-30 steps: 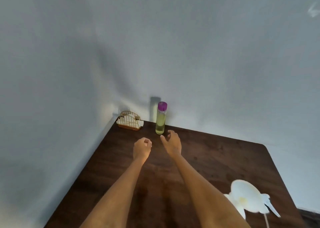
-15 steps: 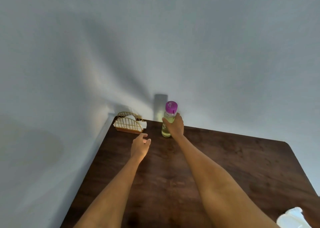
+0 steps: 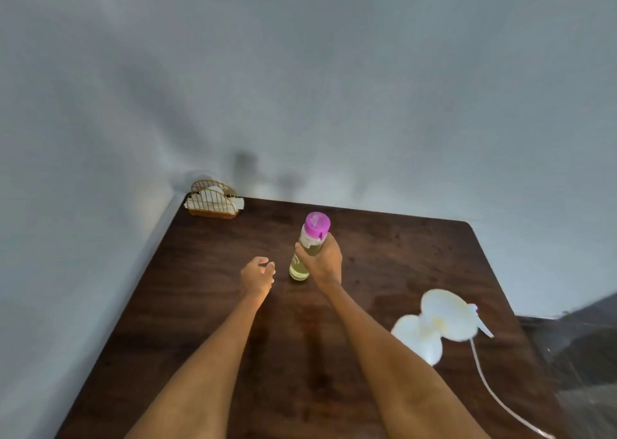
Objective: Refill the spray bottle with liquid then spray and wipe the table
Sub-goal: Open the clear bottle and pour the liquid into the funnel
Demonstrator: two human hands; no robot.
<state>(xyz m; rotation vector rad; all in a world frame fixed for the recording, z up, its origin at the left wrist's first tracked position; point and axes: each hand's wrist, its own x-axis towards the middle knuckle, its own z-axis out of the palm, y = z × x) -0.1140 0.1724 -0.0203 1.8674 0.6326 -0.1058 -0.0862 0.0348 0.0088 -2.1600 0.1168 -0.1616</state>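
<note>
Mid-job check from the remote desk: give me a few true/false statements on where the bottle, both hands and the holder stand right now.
1. The right hand grips the bottle. True.
2. The bottle's cap is green. False: it is purple.
3. The left hand holds the bottle too. False: it sits beside it, loosely curled, holding nothing.
4. The wire napkin holder stands at the table's far left corner. True.
5. The bottle stands against the wall. False: it is out over the table.

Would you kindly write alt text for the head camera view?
A right hand grips a pink-capped bottle of yellowish liquid over a dark wooden table; the left hand is loosely curled beside it. A wire napkin holder sits in the far corner.
</note>
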